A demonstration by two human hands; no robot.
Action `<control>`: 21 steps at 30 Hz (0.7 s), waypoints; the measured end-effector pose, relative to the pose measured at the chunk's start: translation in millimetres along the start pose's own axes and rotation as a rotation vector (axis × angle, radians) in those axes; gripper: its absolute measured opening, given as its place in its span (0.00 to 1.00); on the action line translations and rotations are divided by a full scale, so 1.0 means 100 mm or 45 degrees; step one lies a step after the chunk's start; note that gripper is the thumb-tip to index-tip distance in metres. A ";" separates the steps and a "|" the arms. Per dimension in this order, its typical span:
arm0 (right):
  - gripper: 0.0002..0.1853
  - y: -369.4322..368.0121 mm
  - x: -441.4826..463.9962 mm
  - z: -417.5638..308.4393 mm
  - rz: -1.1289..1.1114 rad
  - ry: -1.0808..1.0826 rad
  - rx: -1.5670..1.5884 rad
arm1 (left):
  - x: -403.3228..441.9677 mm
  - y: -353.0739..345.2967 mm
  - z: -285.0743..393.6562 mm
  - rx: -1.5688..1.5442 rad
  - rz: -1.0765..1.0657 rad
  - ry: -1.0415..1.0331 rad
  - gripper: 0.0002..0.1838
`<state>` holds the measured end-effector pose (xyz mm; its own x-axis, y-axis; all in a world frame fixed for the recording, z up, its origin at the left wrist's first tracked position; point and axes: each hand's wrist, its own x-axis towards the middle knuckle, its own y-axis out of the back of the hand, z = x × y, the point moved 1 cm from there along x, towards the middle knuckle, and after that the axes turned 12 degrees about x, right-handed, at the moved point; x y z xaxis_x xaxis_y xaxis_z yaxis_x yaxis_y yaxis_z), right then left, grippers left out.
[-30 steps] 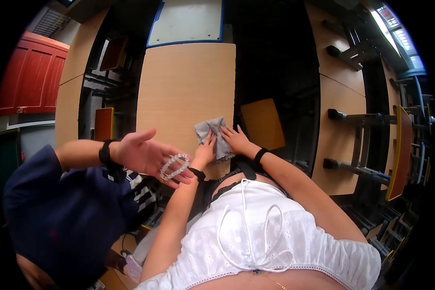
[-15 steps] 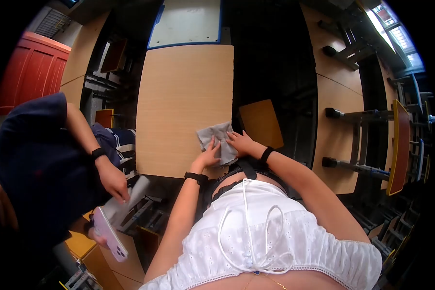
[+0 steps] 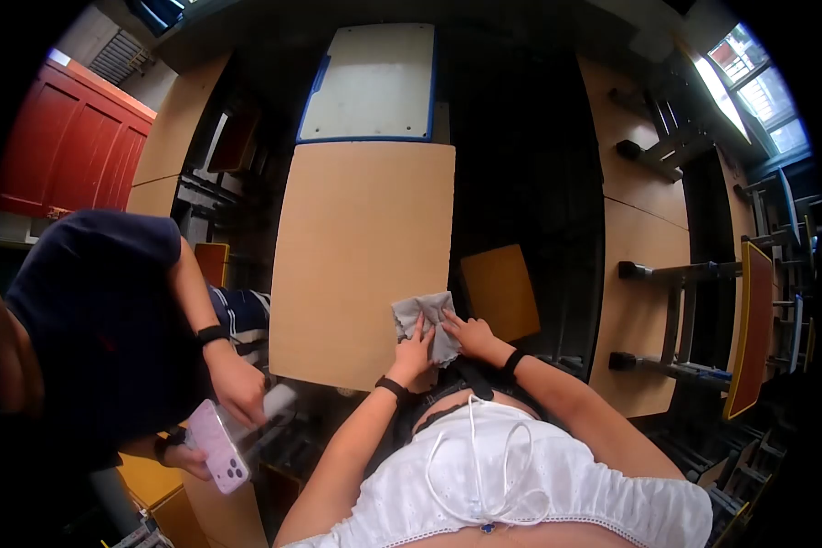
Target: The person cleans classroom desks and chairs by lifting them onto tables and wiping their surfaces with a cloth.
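A grey cloth point(image 3: 426, 315) with scalloped edges lies wrinkled on the near right corner of a wood-topped desk point(image 3: 361, 247). My left hand point(image 3: 415, 351) rests on its lower left part with the fingers stretched out. From the right, my right hand point(image 3: 470, 335) touches the cloth's right side, its fingers spread. Both palms face down, and the cloth sits under the fingertips rather than wrapped in them. Dark bands circle both my wrists.
Left of the desk stands a person in a dark shirt point(image 3: 110, 310), holding a pink phone point(image 3: 217, 447). A white board with blue edging point(image 3: 370, 82) adjoins the desk's far end. A stool seat point(image 3: 500, 290) is at right, beyond it more desks point(image 3: 647, 320) with upturned chairs.
My view has tilted upward, so the desk and cloth appear lower. Both my hands remain on the cloth at the same corner. The other person's free hand and phone have shifted slightly.
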<state>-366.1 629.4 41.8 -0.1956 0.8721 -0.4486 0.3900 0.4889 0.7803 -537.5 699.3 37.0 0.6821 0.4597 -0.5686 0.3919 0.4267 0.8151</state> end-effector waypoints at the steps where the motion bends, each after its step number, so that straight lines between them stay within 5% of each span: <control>1: 0.38 0.05 0.00 0.01 -0.005 -0.017 0.030 | 0.04 0.03 -0.03 0.010 -0.038 -0.015 0.47; 10: 0.37 0.22 0.19 0.41 0.287 -0.303 0.476 | 0.80 0.65 -0.21 0.091 -0.035 -0.196 0.45; 14: 0.35 0.18 0.38 0.57 0.861 -0.092 0.832 | 1.47 0.73 -0.24 -0.058 0.101 -0.188 0.46; 17: 0.35 0.45 0.40 0.44 0.554 -0.299 1.198 | 1.71 0.91 -0.22 -0.270 0.325 -0.142 0.45; 21: 0.34 0.23 0.47 0.40 0.816 -0.236 1.144 | 1.68 1.07 -0.18 -0.296 0.281 -0.138 0.45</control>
<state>-330.3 680.7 21.3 0.3826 0.9035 -0.1930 0.8936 -0.3088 0.3258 -392.3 836.1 27.0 0.8015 0.4804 -0.3561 0.0848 0.4982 0.8629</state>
